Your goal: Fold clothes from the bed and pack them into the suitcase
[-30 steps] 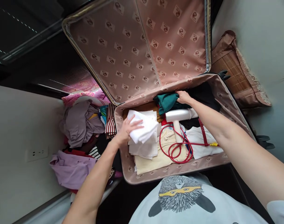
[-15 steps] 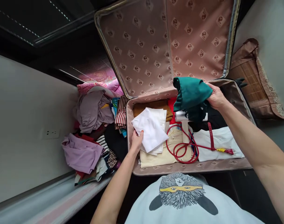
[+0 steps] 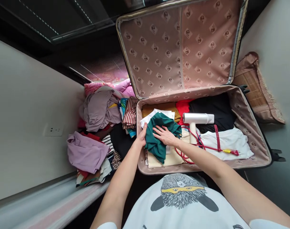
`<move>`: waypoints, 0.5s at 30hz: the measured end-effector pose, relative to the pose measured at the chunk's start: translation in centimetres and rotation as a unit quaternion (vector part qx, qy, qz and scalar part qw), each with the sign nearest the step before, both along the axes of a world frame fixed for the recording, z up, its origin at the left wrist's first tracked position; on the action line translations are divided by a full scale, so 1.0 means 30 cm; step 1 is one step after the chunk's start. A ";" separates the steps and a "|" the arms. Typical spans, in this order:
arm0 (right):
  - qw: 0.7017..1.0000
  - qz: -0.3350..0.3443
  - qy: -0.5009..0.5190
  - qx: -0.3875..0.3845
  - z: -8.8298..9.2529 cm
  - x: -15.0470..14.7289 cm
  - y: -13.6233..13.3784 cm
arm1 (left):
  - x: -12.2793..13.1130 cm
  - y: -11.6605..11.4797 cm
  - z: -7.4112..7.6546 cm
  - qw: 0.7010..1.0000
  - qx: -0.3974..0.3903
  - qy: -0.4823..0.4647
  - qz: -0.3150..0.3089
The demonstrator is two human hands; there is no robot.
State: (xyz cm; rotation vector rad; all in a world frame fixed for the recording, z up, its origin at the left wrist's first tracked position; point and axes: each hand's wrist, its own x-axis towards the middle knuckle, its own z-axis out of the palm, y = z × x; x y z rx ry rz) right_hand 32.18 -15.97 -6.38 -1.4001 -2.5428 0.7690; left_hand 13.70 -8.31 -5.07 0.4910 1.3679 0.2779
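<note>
A dark green garment [image 3: 162, 143] lies loosely spread over the folded white garment [image 3: 156, 114] at the left end of the open suitcase [image 3: 247, 163]. My right hand [image 3: 166, 136] presses flat on the green fabric, fingers spread. At its left edge, my left hand [image 3: 142, 137] is closed on the green garment, its fingers partly hidden by cloth. A silver-white hair dryer [image 3: 198, 118] rests to the right, beside a red cord [image 3: 208, 147] partly covered by my right forearm. Beneath lies a cream garment [image 3: 159, 160].
White clothing [image 3: 237, 143], black clothing [image 3: 213, 109], a red piece [image 3: 183, 108] and a brown garment [image 3: 159, 108] fill the suitcase. Left of it are heaped clothes, including a lilac garment [image 3: 86, 151] and striped fabric [image 3: 130, 114]. A brown bag [image 3: 256, 92] leans at right.
The green garment has come from the right, above the hair dryer, down onto the white garment. My right hand has let go and flattened on it; the hair dryer is now uncovered.
</note>
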 end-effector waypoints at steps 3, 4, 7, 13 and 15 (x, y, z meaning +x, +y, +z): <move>0.999 -0.043 0.029 -0.006 -0.039 0.032 -0.039 | 0.012 -0.005 0.000 0.996 0.078 0.029 -0.020; 0.997 -0.070 0.035 -0.008 -0.035 0.060 -0.052 | 0.019 -0.008 -0.001 0.994 0.097 0.044 -0.019; 0.981 -0.188 0.053 -0.009 -0.019 0.150 -0.120 | 0.046 -0.018 -0.004 0.998 0.060 0.024 0.005; 0.919 -0.360 0.159 0.011 -0.016 0.235 -0.341 | 0.106 -0.063 -0.005 0.999 0.018 -0.019 0.039; 0.902 -0.392 0.181 -0.010 -0.009 0.240 -0.390 | 0.118 -0.076 0.010 0.996 0.053 -0.013 0.065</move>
